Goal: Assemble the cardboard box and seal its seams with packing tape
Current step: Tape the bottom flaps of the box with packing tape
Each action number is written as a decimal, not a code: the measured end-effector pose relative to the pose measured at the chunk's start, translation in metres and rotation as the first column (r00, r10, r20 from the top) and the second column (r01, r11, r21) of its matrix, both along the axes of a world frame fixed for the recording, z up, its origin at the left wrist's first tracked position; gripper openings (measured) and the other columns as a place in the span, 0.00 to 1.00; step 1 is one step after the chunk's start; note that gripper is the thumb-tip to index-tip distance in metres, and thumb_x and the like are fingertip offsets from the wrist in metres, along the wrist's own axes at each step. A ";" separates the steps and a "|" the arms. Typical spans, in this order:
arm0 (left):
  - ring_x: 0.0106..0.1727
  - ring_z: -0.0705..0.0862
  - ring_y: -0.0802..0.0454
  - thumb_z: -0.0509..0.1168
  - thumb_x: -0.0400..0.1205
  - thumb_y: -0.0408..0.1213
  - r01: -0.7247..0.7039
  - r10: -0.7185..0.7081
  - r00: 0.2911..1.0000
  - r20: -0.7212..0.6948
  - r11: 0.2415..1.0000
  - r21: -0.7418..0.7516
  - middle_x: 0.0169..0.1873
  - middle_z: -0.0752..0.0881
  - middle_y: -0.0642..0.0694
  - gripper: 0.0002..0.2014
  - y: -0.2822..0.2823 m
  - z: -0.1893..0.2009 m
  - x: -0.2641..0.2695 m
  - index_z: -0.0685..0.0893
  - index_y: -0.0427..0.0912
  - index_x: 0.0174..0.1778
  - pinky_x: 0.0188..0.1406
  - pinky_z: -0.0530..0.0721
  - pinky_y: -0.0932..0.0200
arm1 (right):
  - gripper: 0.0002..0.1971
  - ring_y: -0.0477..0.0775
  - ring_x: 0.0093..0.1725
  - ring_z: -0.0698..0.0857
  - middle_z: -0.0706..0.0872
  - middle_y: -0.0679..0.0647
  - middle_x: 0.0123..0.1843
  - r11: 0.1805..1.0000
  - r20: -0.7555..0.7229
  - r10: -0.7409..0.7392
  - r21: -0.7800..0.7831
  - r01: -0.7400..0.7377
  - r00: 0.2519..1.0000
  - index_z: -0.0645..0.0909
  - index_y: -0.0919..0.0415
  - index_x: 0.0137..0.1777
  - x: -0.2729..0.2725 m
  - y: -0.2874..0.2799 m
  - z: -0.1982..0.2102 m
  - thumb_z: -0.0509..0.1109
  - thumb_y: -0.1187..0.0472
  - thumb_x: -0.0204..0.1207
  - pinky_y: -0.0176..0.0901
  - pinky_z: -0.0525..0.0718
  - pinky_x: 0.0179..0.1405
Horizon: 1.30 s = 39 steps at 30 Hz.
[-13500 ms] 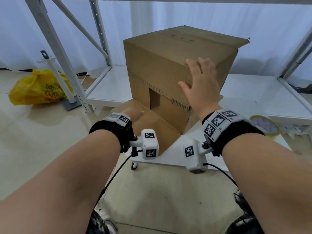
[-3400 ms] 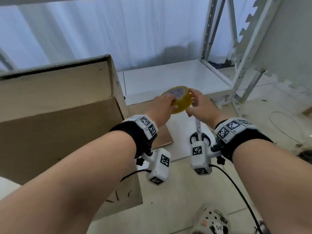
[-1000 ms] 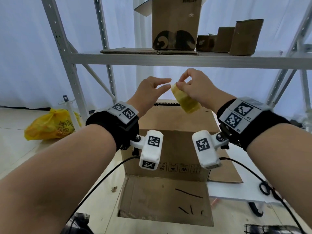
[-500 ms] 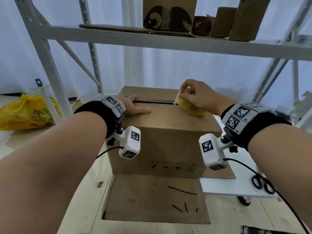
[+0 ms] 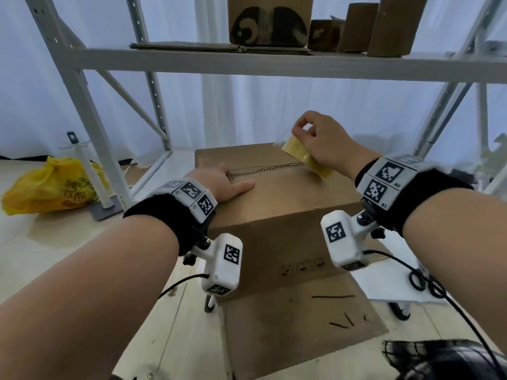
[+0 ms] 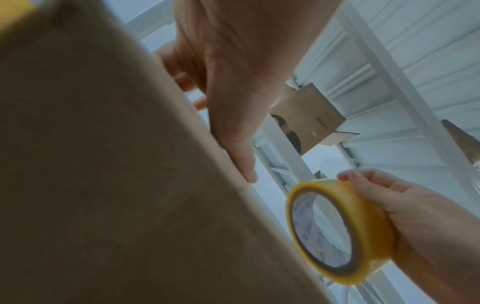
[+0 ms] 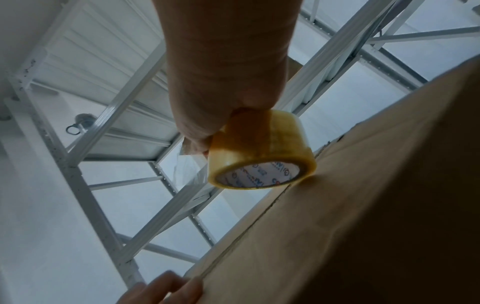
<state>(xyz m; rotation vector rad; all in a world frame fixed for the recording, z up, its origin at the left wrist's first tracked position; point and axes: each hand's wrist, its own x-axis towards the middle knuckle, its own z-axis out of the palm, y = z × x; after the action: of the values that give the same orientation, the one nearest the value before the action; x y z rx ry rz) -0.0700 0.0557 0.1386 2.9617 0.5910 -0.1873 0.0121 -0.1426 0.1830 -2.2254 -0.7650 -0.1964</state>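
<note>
Box: the cardboard box (image 5: 274, 204) stands closed on top, its two top flaps meeting in a rough seam (image 5: 263, 169) that runs left to right.
Near flap: one big flap (image 5: 299, 325) hangs from the front of the box, down toward the floor, with dark marks on it.
Left hand: the left hand (image 5: 219, 182) lies flat on the box top at the left end of the seam, fingers straight, holding nothing.
Right hand: the right hand (image 5: 326, 144) grips the tape roll (image 5: 307, 159) with curled fingers, above the right end of the seam.
Tape: the yellow roll is tilted and its low edge touches the box top; a clear strip hangs loose from it in the right wrist view.
Surface: a low white platform (image 5: 395, 281) beside the box, with scissors (image 5: 425, 281) on it.
Room: pale floor (image 5: 41, 242), white curtains (image 5: 247, 111) behind, a grey metal rack (image 5: 274, 64) over the box.
Shelf: small cardboard boxes (image 5: 269, 20) stand on it.
Left side: a yellow bag (image 5: 52, 185) on the floor.
</note>
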 end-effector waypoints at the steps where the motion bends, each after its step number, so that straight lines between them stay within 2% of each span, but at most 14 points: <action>1: 0.68 0.76 0.39 0.49 0.75 0.74 0.002 -0.001 1.000 0.016 1.000 -0.018 0.75 0.68 0.39 0.41 0.000 -0.001 -0.003 0.62 0.51 0.78 0.64 0.74 0.49 | 0.08 0.46 0.32 0.73 0.76 0.47 0.35 1.000 0.010 -0.011 0.012 0.011 1.000 0.76 0.56 0.55 -0.001 0.004 0.000 0.58 0.54 0.86 0.36 0.70 0.33; 3: 0.71 0.74 0.38 0.50 0.75 0.73 -0.003 0.007 0.999 0.047 0.997 -0.075 0.76 0.64 0.40 0.40 0.006 -0.004 -0.010 0.61 0.54 0.79 0.68 0.72 0.48 | 0.08 0.48 0.34 0.75 0.76 0.47 0.35 0.998 0.030 -0.059 0.005 0.059 0.998 0.75 0.54 0.54 -0.006 0.013 -0.002 0.55 0.55 0.86 0.43 0.75 0.39; 6: 0.77 0.62 0.37 0.52 0.75 0.73 0.008 0.003 0.996 0.089 0.992 -0.127 0.77 0.59 0.43 0.37 0.022 -0.007 -0.021 0.61 0.60 0.79 0.76 0.63 0.42 | 0.07 0.56 0.42 0.81 0.79 0.48 0.41 0.992 0.068 -0.110 -0.054 0.114 0.992 0.71 0.54 0.54 -0.013 0.027 -0.008 0.52 0.57 0.85 0.55 0.79 0.48; 8: 0.79 0.58 0.38 0.54 0.76 0.71 0.033 -0.013 0.992 0.124 0.986 -0.161 0.78 0.58 0.43 0.36 0.031 -0.011 -0.024 0.61 0.60 0.80 0.77 0.58 0.43 | 0.06 0.56 0.41 0.81 0.81 0.50 0.41 0.987 0.109 -0.097 -0.119 0.110 0.989 0.70 0.55 0.54 -0.017 0.037 -0.015 0.51 0.59 0.85 0.55 0.80 0.47; 10: 0.81 0.55 0.40 0.57 0.76 0.69 0.074 -0.035 0.985 0.168 0.970 -0.232 0.81 0.55 0.44 0.37 0.035 -0.016 -0.023 0.63 0.58 0.79 0.80 0.54 0.44 | 0.07 0.52 0.34 0.79 0.81 0.50 0.38 0.962 0.200 -0.084 -0.241 0.132 0.976 0.68 0.54 0.53 -0.018 0.044 -0.020 0.50 0.56 0.87 0.53 0.79 0.41; 12: 0.80 0.59 0.42 0.61 0.74 0.68 0.105 -0.035 0.971 0.238 0.951 -0.290 0.80 0.60 0.44 0.36 0.039 -0.022 -0.019 0.67 0.56 0.77 0.79 0.59 0.44 | 0.09 0.52 0.31 0.78 0.82 0.51 0.37 0.922 0.298 -0.033 -0.359 0.144 0.954 0.68 0.54 0.54 -0.016 0.046 -0.022 0.48 0.53 0.88 0.52 0.78 0.39; 14: 0.76 0.65 0.42 0.63 0.72 0.69 0.100 -0.007 0.952 0.307 0.952 -0.288 0.74 0.68 0.45 0.36 0.038 -0.025 -0.015 0.69 0.56 0.75 0.76 0.64 0.46 | 0.13 0.55 0.35 0.79 0.82 0.52 0.39 0.896 0.345 0.009 -0.419 0.145 0.939 0.70 0.56 0.56 -0.013 0.045 -0.014 0.49 0.50 0.88 0.49 0.76 0.38; 16: 0.76 0.64 0.42 0.63 0.72 0.70 0.075 0.029 0.943 0.331 0.952 -0.297 0.72 0.67 0.46 0.39 0.035 -0.027 -0.011 0.67 0.57 0.77 0.74 0.64 0.46 | 0.15 0.57 0.40 0.80 0.82 0.54 0.40 0.888 0.362 0.026 -0.437 0.144 0.932 0.73 0.58 0.58 -0.010 0.044 -0.001 0.50 0.49 0.88 0.48 0.75 0.38; 19: 0.75 0.62 0.43 0.61 0.72 0.70 0.073 0.027 0.941 0.337 0.958 -0.278 0.70 0.66 0.46 0.40 0.031 -0.026 -0.009 0.67 0.54 0.78 0.74 0.63 0.48 | 0.16 0.53 0.44 0.78 0.81 0.49 0.43 0.884 0.276 0.115 -0.467 0.029 0.954 0.76 0.56 0.59 -0.009 0.053 0.020 0.52 0.48 0.87 0.46 0.70 0.40; 22: 0.73 0.63 0.45 0.62 0.73 0.70 0.077 0.041 0.936 0.350 0.945 -0.318 0.68 0.67 0.47 0.40 0.033 -0.027 -0.009 0.68 0.53 0.78 0.74 0.63 0.50 | 0.15 0.50 0.48 0.79 0.83 0.44 0.48 0.876 0.179 0.218 -0.469 -0.111 0.959 0.79 0.54 0.57 -0.011 0.079 0.030 0.54 0.49 0.87 0.46 0.71 0.45; 26: 0.70 0.69 0.48 0.65 0.74 0.65 0.108 0.049 0.917 0.396 0.924 -0.366 0.67 0.70 0.47 0.38 0.039 -0.029 -0.014 0.71 0.49 0.76 0.69 0.67 0.56 | 0.14 0.50 0.50 0.79 0.85 0.48 0.55 0.817 0.156 0.275 -0.559 -0.145 0.949 0.79 0.54 0.53 -0.008 0.114 0.024 0.54 0.48 0.86 0.46 0.71 0.47; 30: 0.61 0.78 0.55 0.67 0.74 0.61 0.171 0.165 0.847 0.505 0.815 -0.554 0.62 0.81 0.51 0.32 0.050 -0.031 -0.027 0.79 0.46 0.69 0.52 0.73 0.66 | 0.16 0.51 0.51 0.77 0.83 0.51 0.56 0.780 0.161 0.285 -0.612 -0.131 0.945 0.80 0.56 0.57 -0.008 0.126 0.025 0.54 0.48 0.86 0.46 0.70 0.48; 35: 0.53 0.82 0.64 0.64 0.76 0.62 0.249 0.372 0.752 0.544 0.604 -0.757 0.52 0.86 0.57 0.22 0.049 -0.021 -0.034 0.82 0.50 0.58 0.46 0.74 0.71 | 0.16 0.51 0.51 0.76 0.82 0.51 0.56 0.732 0.204 0.305 -0.675 -0.092 0.930 0.79 0.54 0.61 -0.016 0.134 0.024 0.54 0.48 0.86 0.47 0.70 0.48; 39: 0.49 0.82 0.64 0.67 0.78 0.56 0.261 0.403 0.753 0.520 0.542 -0.799 0.49 0.88 0.53 0.15 0.050 -0.014 -0.026 0.85 0.48 0.51 0.42 0.74 0.69 | 0.15 0.51 0.50 0.76 0.79 0.49 0.51 0.726 0.234 0.308 -0.684 -0.069 0.922 0.79 0.53 0.60 -0.018 0.135 0.023 0.55 0.48 0.86 0.47 0.70 0.48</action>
<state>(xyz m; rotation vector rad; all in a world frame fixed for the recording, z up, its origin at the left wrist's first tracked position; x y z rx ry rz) -0.0965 0.1054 0.1242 1.8045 0.3517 0.4679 -0.0056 -0.0072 0.2058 -2.7969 -1.4334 -0.2239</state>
